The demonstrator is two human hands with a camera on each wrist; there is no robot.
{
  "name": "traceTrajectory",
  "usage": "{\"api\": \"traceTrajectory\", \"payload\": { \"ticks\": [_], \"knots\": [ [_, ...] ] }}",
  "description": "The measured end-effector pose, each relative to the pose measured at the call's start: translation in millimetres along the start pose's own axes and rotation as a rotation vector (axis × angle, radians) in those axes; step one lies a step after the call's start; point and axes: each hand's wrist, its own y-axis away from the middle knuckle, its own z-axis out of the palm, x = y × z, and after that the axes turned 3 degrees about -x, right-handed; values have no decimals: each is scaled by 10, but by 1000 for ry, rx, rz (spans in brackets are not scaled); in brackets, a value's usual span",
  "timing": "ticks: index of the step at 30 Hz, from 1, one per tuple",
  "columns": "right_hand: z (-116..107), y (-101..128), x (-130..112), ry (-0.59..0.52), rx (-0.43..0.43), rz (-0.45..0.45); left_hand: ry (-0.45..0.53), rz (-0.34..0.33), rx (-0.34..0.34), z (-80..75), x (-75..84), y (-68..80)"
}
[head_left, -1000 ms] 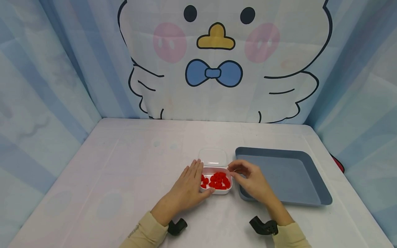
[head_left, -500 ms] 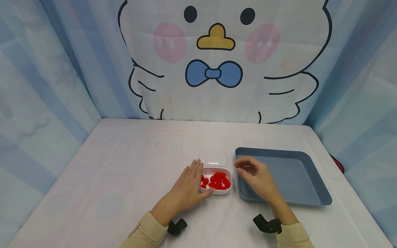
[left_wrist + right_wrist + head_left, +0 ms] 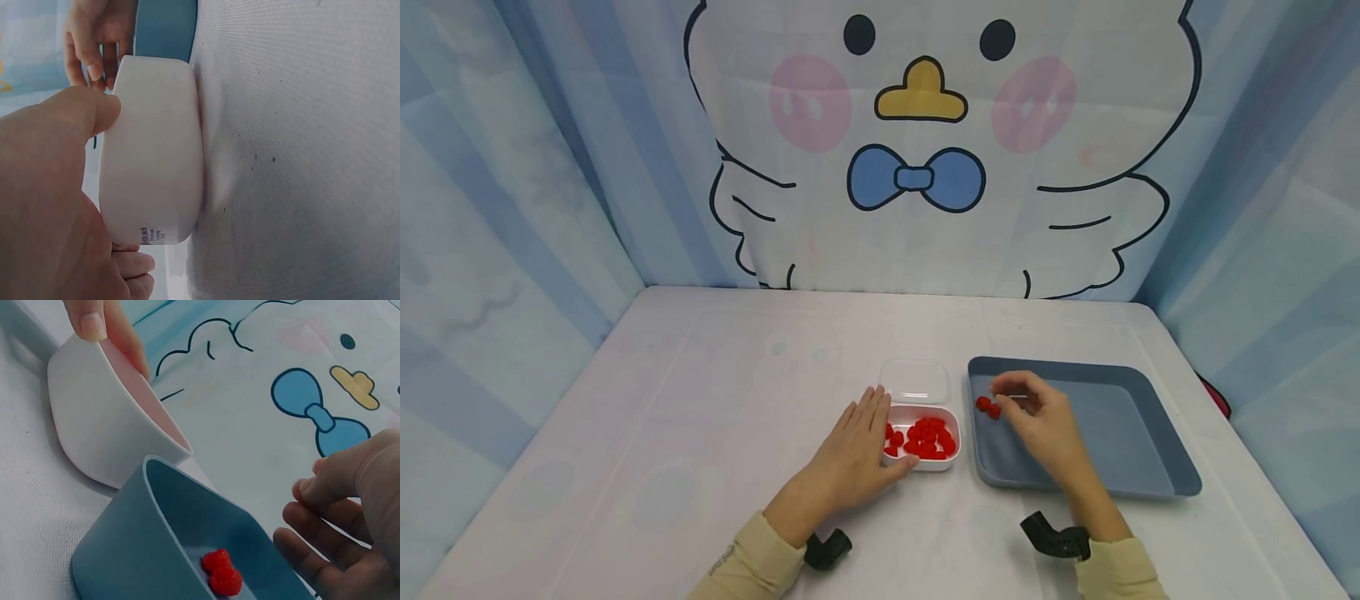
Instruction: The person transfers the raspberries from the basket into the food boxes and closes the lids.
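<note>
A small white box of several red pieces sits mid-table, its clear lid lying open behind it. My left hand grips the box's left side, thumb on the near wall. To the right lies a blue-grey tray. Two red pieces lie in its near-left corner, also seen in the right wrist view. My right hand hovers just right of them over the tray, fingers loosely curled and holding nothing.
The table wears a white cloth. Blue-striped curtains with a cartoon bird close off the back and sides. A red and black object peeks out past the table's right edge, behind the tray.
My right hand moved from the box rightward over the tray. Two red pieces now lie in the tray, where there were none. The left hand and box stayed put.
</note>
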Motion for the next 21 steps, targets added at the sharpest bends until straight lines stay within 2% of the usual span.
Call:
{"api": "traceTrajectory", "payload": {
  "ticks": [12, 21],
  "knots": [
    [5, -4, 64, 123, 59, 5, 2, -6, -10, -6, -1, -7],
    [4, -9, 133, 180, 34, 96, 2, -6, -6, 0, 1, -1]
  ]
}}
